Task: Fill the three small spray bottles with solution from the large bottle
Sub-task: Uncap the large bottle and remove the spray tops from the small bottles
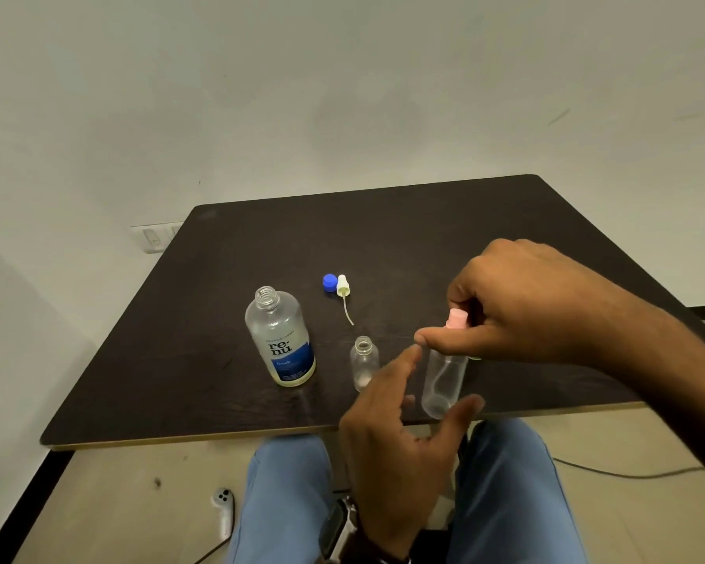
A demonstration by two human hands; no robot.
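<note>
The large clear bottle (pixel 279 339) with a blue "renu" label stands uncapped on the dark table (pixel 383 238). Its blue cap (pixel 329 282) lies behind it, beside a white spray head (pixel 342 287) with a dip tube. A small clear bottle (pixel 364 362) stands open to the right of the large one. My right hand (pixel 526 303) pinches the pink spray top (pixel 457 318) of a taller clear spray bottle (pixel 442 382). My left hand (pixel 399 433) hovers beside that bottle's base with fingers spread, holding nothing. Something pale shows behind my right hand; a third bottle cannot be made out.
The table's front edge runs just under the bottles, with my knees in blue trousers (pixel 294 498) below it. A white controller (pixel 224 506) and a cable (pixel 627 474) lie on the floor. A wall socket (pixel 155 237) sits behind the table's left corner.
</note>
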